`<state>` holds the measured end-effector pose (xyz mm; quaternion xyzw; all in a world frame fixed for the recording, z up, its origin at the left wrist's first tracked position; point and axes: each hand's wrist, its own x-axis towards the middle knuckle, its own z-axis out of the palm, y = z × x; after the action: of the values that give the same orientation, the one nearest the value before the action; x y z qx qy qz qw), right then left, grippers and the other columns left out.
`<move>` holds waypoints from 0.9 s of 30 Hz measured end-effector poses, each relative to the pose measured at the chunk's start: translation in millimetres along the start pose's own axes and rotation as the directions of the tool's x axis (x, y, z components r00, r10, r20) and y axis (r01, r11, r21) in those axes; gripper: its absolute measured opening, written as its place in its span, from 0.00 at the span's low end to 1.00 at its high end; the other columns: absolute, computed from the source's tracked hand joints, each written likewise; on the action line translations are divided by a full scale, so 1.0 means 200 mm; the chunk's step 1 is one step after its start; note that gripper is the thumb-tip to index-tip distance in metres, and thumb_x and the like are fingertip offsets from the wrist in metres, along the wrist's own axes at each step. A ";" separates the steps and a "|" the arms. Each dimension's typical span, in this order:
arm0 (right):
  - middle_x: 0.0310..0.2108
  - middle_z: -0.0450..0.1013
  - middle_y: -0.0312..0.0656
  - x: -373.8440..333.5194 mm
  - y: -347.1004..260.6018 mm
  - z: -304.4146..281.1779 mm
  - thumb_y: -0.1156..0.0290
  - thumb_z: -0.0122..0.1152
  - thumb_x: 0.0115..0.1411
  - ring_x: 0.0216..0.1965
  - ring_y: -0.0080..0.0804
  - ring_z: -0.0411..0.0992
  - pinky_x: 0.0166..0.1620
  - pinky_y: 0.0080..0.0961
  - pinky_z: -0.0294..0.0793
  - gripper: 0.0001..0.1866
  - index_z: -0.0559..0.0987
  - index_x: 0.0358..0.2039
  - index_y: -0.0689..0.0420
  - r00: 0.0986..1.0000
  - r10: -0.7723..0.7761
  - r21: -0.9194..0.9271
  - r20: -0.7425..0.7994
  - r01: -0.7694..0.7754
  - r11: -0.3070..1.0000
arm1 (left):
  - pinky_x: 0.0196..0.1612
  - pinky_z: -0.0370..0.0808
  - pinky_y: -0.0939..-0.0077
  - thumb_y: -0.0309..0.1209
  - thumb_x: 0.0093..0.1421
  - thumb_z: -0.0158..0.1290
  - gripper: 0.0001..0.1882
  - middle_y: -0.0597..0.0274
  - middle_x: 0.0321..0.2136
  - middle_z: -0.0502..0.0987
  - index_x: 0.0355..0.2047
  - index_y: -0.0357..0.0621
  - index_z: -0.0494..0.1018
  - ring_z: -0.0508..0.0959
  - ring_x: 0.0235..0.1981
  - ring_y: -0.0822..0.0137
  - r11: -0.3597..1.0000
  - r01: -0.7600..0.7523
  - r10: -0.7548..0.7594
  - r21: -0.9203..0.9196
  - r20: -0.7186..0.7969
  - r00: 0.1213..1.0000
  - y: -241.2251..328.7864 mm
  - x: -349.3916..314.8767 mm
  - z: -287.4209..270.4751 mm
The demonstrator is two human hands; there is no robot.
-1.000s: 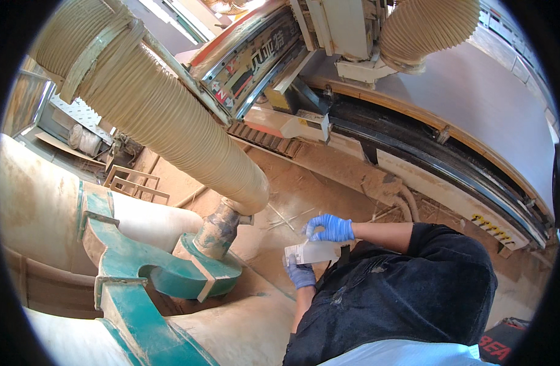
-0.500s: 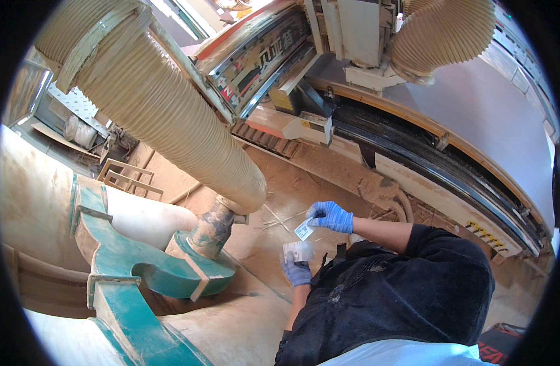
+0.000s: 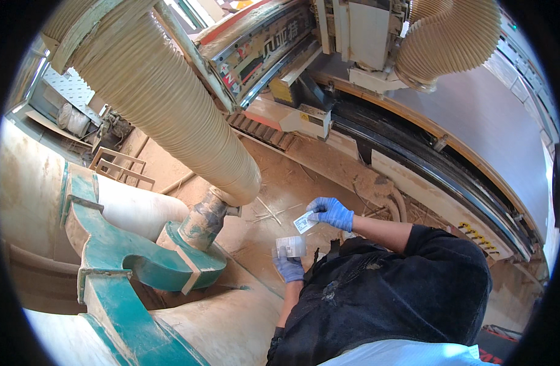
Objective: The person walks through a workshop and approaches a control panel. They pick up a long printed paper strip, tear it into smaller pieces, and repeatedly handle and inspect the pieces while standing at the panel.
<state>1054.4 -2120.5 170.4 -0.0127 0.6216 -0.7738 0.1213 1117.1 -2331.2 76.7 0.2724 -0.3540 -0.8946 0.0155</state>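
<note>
Right hand [image 3: 331, 213] (blue-gloved) pinches label [image 3: 303, 223]; left hand [image 3: 288, 266] holds pale sheet [image 3: 296, 244].

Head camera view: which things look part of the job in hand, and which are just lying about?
Apparently in use:
Small white rectangular printed label, in the blue-gloved right hand
Whitish, partly translucent printed piece, in the gloved left hand

Lying or standing about:
Thin pale strips on the dusty brown floor
Brown openwork frame
Beige ribbed hose
Dusty green curved duct
</note>
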 end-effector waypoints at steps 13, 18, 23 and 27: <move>0.30 0.73 0.38 0.01 0.01 0.03 0.77 0.62 0.50 0.33 0.23 0.71 0.38 0.20 0.73 0.11 0.75 0.35 0.61 0.997 -0.015 0.045 -0.070 0.018 0.999 | 0.37 0.75 0.68 0.27 0.56 0.49 0.23 0.59 0.44 0.70 0.52 0.54 0.58 0.73 0.41 0.63 1.000 0.020 -0.019 0.014 -0.010 1.000 0.03 0.00 0.01; 0.29 0.73 0.38 0.02 0.00 0.04 0.76 0.63 0.50 0.33 0.23 0.72 0.38 0.20 0.73 0.11 0.75 0.35 0.61 0.997 -0.027 0.031 -0.071 0.029 0.999 | 0.37 0.75 0.69 0.27 0.55 0.50 0.24 0.60 0.44 0.71 0.52 0.55 0.58 0.73 0.41 0.63 0.999 0.012 -0.012 0.034 0.008 1.000 0.03 0.01 0.01; 0.29 0.73 0.38 0.02 0.01 0.04 0.76 0.63 0.49 0.33 0.23 0.71 0.38 0.20 0.73 0.11 0.75 0.35 0.61 0.998 -0.027 0.049 -0.057 0.030 0.998 | 0.39 0.75 0.69 0.29 0.57 0.49 0.21 0.62 0.43 0.71 0.51 0.55 0.60 0.73 0.41 0.64 0.998 -0.020 0.020 0.066 0.000 1.000 0.01 0.01 0.01; 0.32 0.73 0.38 0.01 0.03 0.03 0.77 0.61 0.51 0.35 0.23 0.72 0.40 0.21 0.74 0.10 0.74 0.35 0.60 0.999 0.018 0.034 -0.047 -0.017 0.999 | 0.39 0.75 0.66 0.28 0.55 0.50 0.24 0.59 0.46 0.69 0.52 0.54 0.58 0.72 0.43 0.62 0.999 -0.011 0.011 0.045 -0.006 1.000 0.02 0.01 0.01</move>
<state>1053.3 -2127.1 166.1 0.0130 0.6113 -0.7831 0.1137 1114.8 -2332.9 79.0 0.2736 -0.3752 -0.8855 0.0156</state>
